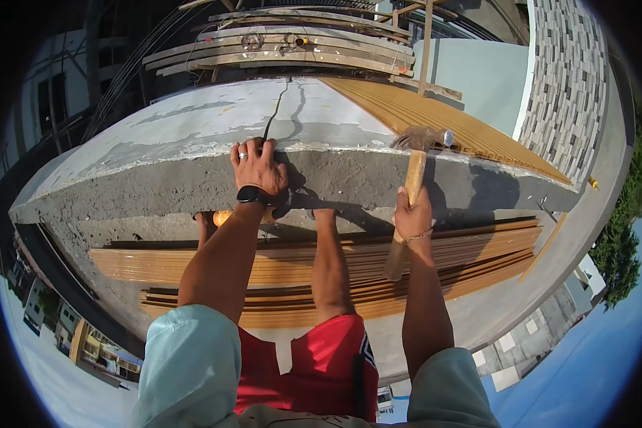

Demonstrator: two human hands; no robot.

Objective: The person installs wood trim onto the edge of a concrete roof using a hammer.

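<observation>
My right hand (412,215) is closed around the wooden handle of a claw hammer (415,171). The metal head is up, over the edge of the concrete ledge, and the handle's end hangs below my fist. My left hand (259,170), with a ring and a black wristband, lies on the edge of the concrete ledge (157,182), fingers bent slightly and a little apart. A thin black cable (278,107) runs across the ledge top to my left fingertips; whether they press on it is hidden. An orange-and-black object (223,217) shows partly behind my left forearm.
Brown ribbed panels (421,250) lie stacked below the ledge, around my legs. Another ribbed panel (421,114) rests on the ledge at the right. Wooden planks (285,53) with coiled wires stand beyond it. A stone-tiled wall (563,78) rises at far right.
</observation>
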